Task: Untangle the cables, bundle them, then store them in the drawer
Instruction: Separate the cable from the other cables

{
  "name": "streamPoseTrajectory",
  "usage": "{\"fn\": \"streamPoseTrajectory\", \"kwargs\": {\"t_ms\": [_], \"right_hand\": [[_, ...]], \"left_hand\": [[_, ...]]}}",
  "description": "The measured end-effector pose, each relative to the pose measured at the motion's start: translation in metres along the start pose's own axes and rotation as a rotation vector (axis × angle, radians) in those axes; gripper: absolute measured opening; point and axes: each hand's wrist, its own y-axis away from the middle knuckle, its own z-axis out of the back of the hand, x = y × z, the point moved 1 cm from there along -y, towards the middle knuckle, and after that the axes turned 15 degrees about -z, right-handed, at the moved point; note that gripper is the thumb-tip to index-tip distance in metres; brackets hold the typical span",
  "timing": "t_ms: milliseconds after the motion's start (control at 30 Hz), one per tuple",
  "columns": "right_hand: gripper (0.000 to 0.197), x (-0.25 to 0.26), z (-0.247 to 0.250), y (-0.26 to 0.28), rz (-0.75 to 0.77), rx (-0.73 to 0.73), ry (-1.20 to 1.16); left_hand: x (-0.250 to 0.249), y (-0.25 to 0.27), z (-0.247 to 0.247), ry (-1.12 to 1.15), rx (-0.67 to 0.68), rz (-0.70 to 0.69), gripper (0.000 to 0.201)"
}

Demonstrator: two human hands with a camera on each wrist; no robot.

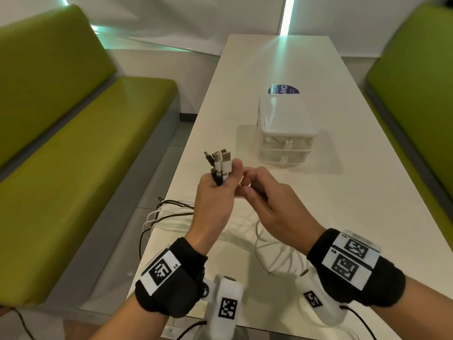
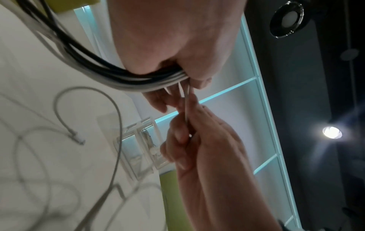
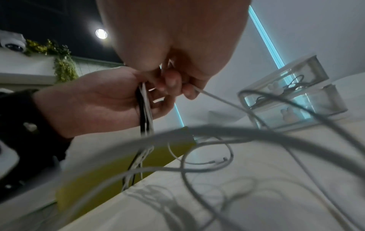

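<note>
My left hand [image 1: 215, 190] grips a bunch of white and black cables [image 1: 219, 165] with their USB plugs sticking up above the fist. The same cables [image 2: 110, 75] run out under its palm in the left wrist view. My right hand [image 1: 259, 190] is close against the left one and pinches one white cable [image 3: 213, 96] that trails down to the table. Loose loops of cable [image 1: 269, 244] lie on the white table [image 1: 343, 192] under both wrists, and some hang over its left edge. A small clear two-drawer box [image 1: 285, 130] stands beyond the hands, both drawers closed.
A round blue-labelled lid or tub [image 1: 284, 89] lies behind the drawer box. Green benches [image 1: 73, 133] flank the table on both sides. The table's left edge [image 1: 176, 182] runs just left of my left hand.
</note>
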Motion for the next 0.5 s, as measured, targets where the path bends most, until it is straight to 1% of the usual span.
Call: {"fn": "streamPoseTrajectory", "kwargs": {"t_ms": [100,133,200,267,400,500], "right_hand": [[0.029,-0.012,0.006,-0.008,-0.028,0.028,0.178],[0.033,-0.019,0.009,-0.010,-0.034,0.025,0.216],[0.037,-0.031,0.014,-0.012,-0.043,0.015,0.256],[0.041,-0.037,0.017,-0.016,-0.036,0.031,0.319],[0.043,-0.029,0.024,-0.024,0.059,0.120,0.527],[0.042,-0.021,0.036,-0.032,0.057,0.178,0.593]], "left_hand": [[-0.003,-0.007,0.007,0.000,-0.026,-0.116,0.042],[-0.005,-0.010,0.010,0.043,-0.045,-0.131,0.043],[-0.009,-0.014,0.017,0.147,-0.067,-0.097,0.043],[-0.011,-0.012,0.021,0.175,-0.015,-0.079,0.043],[-0.007,-0.002,0.020,-0.061,0.184,-0.135,0.039],[-0.008,-0.001,0.021,-0.118,0.240,-0.138,0.037]]}}
